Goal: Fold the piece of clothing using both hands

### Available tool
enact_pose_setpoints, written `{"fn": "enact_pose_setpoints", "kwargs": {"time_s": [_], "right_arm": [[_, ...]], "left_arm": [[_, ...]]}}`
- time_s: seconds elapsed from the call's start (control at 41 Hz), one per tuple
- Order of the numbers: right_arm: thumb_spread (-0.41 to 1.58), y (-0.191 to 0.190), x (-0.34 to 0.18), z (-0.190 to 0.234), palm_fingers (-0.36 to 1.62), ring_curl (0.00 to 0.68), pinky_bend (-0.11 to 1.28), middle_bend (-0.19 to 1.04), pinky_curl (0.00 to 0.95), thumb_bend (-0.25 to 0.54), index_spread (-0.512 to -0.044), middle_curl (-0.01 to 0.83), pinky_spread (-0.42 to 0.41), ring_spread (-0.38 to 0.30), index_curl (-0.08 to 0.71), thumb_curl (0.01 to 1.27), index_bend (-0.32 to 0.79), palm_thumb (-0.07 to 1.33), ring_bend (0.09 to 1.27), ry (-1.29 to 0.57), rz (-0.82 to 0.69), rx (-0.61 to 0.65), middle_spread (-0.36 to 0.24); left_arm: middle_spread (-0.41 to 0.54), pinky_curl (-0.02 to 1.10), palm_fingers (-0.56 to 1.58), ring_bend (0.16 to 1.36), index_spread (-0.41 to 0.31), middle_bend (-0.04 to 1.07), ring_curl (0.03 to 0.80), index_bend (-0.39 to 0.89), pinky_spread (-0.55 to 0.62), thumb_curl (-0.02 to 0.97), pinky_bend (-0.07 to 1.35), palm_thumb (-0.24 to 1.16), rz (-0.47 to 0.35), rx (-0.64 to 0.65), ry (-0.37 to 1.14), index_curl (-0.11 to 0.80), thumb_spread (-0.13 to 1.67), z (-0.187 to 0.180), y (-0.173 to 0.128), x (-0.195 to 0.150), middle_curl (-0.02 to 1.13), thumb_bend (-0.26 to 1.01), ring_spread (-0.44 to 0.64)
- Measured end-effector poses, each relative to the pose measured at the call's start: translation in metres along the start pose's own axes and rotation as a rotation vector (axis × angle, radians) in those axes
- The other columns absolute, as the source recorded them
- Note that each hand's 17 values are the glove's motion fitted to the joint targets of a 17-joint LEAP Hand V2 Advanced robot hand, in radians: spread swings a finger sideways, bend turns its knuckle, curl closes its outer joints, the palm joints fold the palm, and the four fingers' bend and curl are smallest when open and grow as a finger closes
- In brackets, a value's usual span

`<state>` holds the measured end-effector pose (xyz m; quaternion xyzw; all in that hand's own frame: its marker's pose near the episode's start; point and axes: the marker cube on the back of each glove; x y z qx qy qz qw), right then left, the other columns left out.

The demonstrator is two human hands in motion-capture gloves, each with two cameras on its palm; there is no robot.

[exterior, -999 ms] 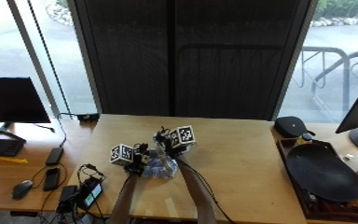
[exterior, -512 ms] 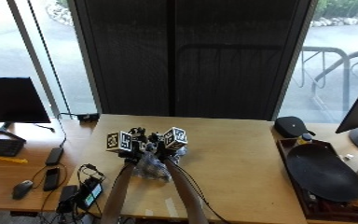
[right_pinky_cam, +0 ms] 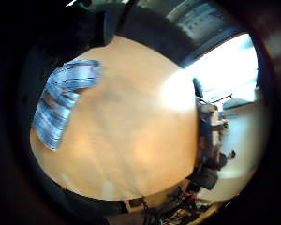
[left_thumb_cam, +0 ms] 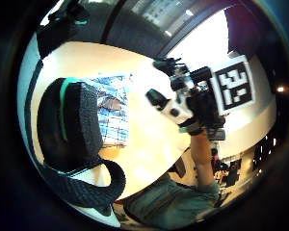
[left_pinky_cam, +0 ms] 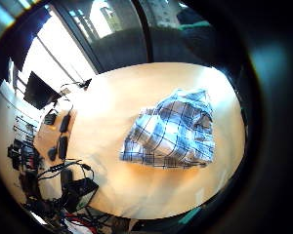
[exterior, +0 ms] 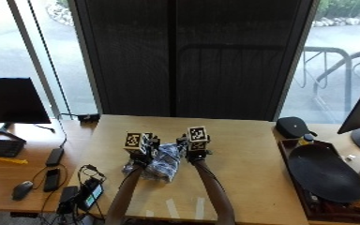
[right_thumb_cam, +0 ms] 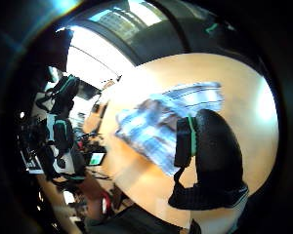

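- Left hand (exterior: pixel 140 149): above the bench, at the left edge of the shirt. The thumb-side palm view shows a gloved digit (left_thumb_cam: pixel 70 122) in front of the cloth; whether it touches or grips cannot be told.
- Right hand (exterior: pixel 193 147): above the bench, at the right edge of the shirt. Its thumb-side palm view shows a gloved digit (right_thumb_cam: pixel 210 151) across the cloth; grip cannot be told.
- Shirt (exterior: pixel 162 162): blue-and-white plaid, bunched in a loose heap between the two hands, on the bench near its front-left part. The left little-finger view shows it lying crumpled on the wood (left_pinky_cam: pixel 173 131).
- Bench (exterior: pixel 249 159): light wood, set before a dark window panel.
- Black case (exterior: pixel 293 126): on the far right corner of the bench, well apart from the shirt.
- Side table at left: monitor (exterior: pixel 11 101), mouse (exterior: pixel 22 189), phone (exterior: pixel 53 179).
- Right of the bench: a dark tray (exterior: pixel 323 173).
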<state>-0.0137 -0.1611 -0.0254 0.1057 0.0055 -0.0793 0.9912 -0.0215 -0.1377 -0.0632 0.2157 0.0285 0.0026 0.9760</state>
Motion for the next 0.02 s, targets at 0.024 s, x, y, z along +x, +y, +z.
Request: {"fn": "enact_pose_setpoints", "kwargs": {"time_s": [0.024], "right_arm": [[1.23,0.0029,0.0081,-0.0042,0.49,0.399,0.55,0.12,0.382,-0.045,-0.346,0.366,0.083,-0.081,0.32,0.39,0.16,0.71,0.27,0.053,0.034,-0.004,-0.132]], "left_arm": [[-0.133,0.34,0.63,0.33,-0.181,0.18,0.323,0.17,0.29,0.243,0.19,0.24,0.007,0.031,-0.055,0.412,1.51,-0.0025,-0.0047,-0.0022,0.42,0.1,0.1]]}}
